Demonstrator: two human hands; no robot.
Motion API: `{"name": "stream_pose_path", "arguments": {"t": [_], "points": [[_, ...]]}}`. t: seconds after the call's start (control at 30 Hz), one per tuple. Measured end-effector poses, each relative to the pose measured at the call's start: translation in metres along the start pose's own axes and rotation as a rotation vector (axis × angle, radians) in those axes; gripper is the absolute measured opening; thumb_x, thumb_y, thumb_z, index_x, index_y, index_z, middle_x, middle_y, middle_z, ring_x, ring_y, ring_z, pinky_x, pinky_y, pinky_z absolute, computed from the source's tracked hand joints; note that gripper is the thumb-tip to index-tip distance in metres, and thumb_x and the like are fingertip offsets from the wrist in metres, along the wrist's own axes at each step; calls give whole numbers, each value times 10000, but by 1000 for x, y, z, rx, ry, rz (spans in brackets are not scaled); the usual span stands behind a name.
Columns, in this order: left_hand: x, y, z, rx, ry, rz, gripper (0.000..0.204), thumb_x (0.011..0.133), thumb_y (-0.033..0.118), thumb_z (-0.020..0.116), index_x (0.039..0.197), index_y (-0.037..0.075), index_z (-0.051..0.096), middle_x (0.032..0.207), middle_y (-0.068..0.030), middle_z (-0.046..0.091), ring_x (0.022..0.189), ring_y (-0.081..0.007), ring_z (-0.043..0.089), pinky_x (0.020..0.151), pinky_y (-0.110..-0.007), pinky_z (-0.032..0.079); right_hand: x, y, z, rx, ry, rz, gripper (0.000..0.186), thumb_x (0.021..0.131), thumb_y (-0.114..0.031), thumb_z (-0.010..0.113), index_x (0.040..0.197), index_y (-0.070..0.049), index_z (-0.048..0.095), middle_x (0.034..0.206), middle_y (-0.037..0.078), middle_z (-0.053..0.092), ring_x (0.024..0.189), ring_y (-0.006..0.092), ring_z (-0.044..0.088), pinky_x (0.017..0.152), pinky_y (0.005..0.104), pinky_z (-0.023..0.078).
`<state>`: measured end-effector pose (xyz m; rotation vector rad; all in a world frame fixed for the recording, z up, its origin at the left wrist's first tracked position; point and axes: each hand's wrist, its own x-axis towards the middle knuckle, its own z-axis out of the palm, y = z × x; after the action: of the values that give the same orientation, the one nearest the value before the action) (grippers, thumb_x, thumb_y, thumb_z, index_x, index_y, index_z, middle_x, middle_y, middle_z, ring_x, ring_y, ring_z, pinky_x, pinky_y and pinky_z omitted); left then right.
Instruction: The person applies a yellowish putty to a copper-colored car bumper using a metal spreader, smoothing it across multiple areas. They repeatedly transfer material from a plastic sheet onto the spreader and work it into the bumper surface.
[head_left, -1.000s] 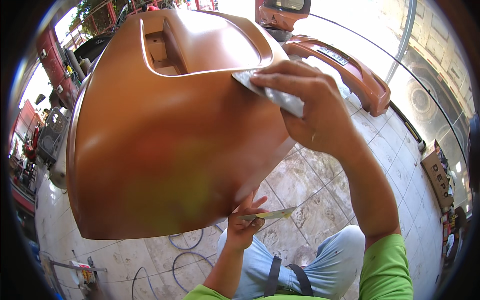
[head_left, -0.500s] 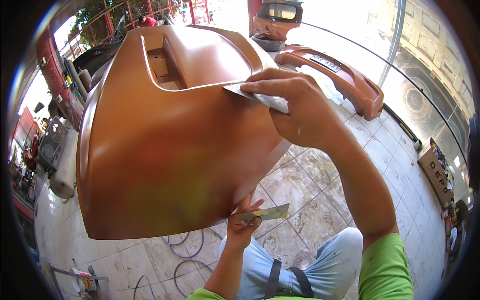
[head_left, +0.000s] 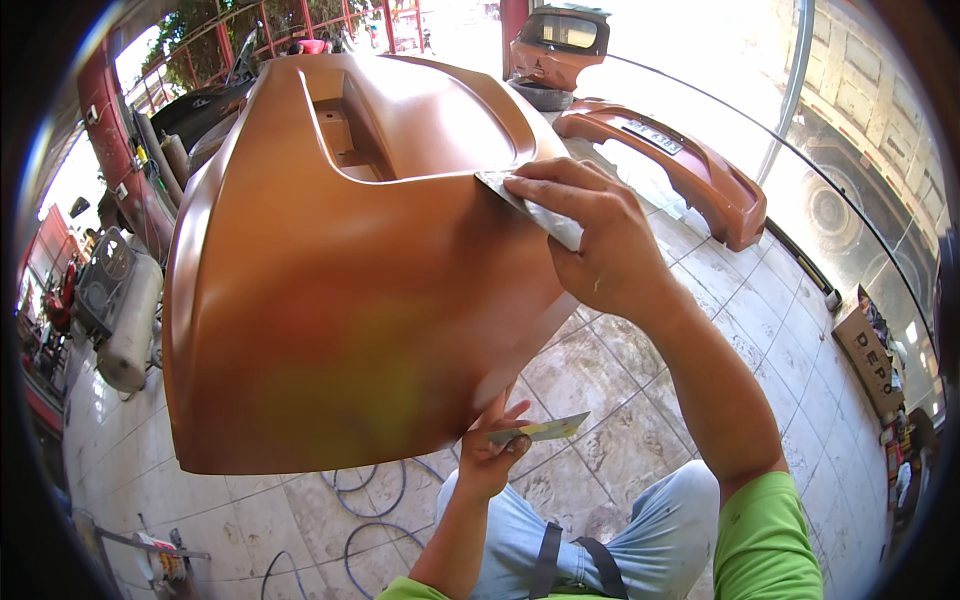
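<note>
A large copper-orange car body panel [head_left: 300,270] with a recessed opening near its far side stands in front of me. Yellowish-green patches show on its lower part. Pinched in my right hand [head_left: 615,245] is a thin metal putty spreader [head_left: 545,217], its far end against the panel's surface just below the recess rim. Low by the panel's near right edge, my left hand [head_left: 485,462] grips a flat putty plate [head_left: 545,430] with yellow smears on it. The fingertips of that hand reach close to the panel's edge; whether they touch it I cannot tell.
An orange bumper [head_left: 690,165] lies on the tiled floor [head_left: 640,400] at the far right, near a car tailgate [head_left: 560,48] and a tyre [head_left: 540,95]. A cardboard box [head_left: 868,350] sits at right. A hose [head_left: 400,500] coils beneath the panel. An air compressor tank [head_left: 130,325] stands left.
The panel sits slightly farther right in view. My right hand and the spreader appear a little lower and to the right, still at the surface. My left hand keeps its hold on the plate.
</note>
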<state>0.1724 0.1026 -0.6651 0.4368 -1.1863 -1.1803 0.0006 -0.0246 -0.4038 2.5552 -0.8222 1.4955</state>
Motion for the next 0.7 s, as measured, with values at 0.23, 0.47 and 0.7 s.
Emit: {"name": "stream_pose_path", "arguments": {"t": [0.23,0.47,0.7], "points": [[-1,1,3,-48,83,-52,302,931,-29,760,1224,34,787,1748,-240,315,1633,-466,232,1214,-605,391,-10,-9,-9,3,-101,14,494,726,82,616,1179,-16,787,1220,104,752,1071,345,705,983,434,564],[4,0,1,19,-3,-44,594,966,64,765,1500,-42,529,1753,-240,295,1643,-440,211,1226,-594,384,15,11,-36,78,-200,180,512,786,86,577,1253,-12,762,1248,165,762,1175,315,728,1057,389,543],[-13,-5,1,-22,65,-54,303,947,-1,735,1247,-7,778,1753,-260,283,1636,-476,210,1208,-619,386,1,-6,-21,22,-225,30,509,774,94,534,1217,-3,766,1232,150,767,1161,294,725,1043,405,542]]}}
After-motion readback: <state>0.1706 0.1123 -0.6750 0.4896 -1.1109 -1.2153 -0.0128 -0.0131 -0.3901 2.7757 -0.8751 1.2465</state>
